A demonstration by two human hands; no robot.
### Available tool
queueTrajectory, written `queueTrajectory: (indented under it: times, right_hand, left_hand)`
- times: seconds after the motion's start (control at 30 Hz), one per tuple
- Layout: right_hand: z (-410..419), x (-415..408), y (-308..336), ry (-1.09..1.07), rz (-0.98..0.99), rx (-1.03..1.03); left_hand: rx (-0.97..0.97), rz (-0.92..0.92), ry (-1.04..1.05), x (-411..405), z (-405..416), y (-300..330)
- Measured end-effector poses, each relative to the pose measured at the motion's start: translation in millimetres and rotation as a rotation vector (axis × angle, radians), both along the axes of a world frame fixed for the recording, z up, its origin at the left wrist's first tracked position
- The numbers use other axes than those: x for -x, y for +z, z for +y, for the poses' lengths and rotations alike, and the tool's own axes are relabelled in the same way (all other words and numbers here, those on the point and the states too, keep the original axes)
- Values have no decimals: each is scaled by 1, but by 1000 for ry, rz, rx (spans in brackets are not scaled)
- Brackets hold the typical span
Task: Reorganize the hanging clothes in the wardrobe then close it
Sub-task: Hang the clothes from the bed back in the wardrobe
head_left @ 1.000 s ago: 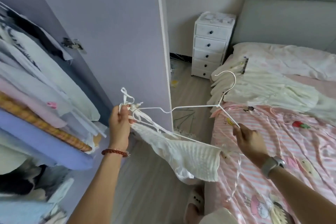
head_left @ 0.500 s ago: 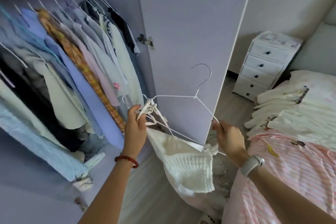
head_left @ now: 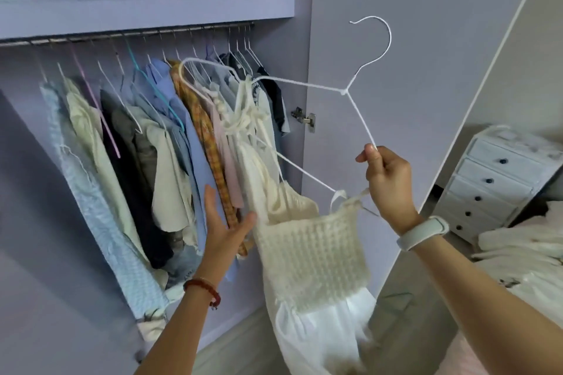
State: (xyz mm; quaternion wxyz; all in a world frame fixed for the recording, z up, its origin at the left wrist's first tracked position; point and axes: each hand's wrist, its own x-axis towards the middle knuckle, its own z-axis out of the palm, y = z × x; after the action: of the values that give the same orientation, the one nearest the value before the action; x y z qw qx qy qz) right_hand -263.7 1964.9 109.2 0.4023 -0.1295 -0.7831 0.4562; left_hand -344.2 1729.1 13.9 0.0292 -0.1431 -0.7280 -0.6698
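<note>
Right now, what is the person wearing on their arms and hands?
Both forearms are bare, with no sleeves in view. The left wrist carries a dark red beaded bracelet. The right wrist carries a white smart band with a smooth rounded strap. No rings or gloves show on the fingers.

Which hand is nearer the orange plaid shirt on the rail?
Left. The left hand is open at the orange plaid shirt, at its lower hem. The right hand is off to the right, pinching the white hanger.
</note>
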Motion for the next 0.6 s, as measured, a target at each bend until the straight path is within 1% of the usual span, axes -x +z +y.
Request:
queueTrajectory:
  times: [0.1, 0.17, 0.23, 0.3, 0.37, 0.47, 0.53, 0.6]
  right_hand:
    - [-5, 20, 26, -1, 78, 136]
    - [-7, 31, 35, -27, 81, 235]
    - [-6, 41, 38, -62, 43, 245]
    - [0, 45, 31, -86, -11, 201]
    - [9, 43, 17, -118, -84, 175]
    - [24, 39, -12, -165, -188, 209]
    - [21, 38, -32, -158, -241, 267]
    - [6, 40, -51, -119, -252, 293]
  left_hand:
    - [12, -194, -280, 5, 11, 3]
    - [80, -302, -345, 5, 19, 1]
    - [139, -302, -379, -3, 27, -3]
    - [210, -232, -395, -12, 29, -13]
    - [201, -225, -330, -16, 19, -23]
    - [141, -265, -130, -11, -16, -36]
    - [123, -249, -24, -6, -39, -38]
    - [122, -262, 83, -3, -56, -37]
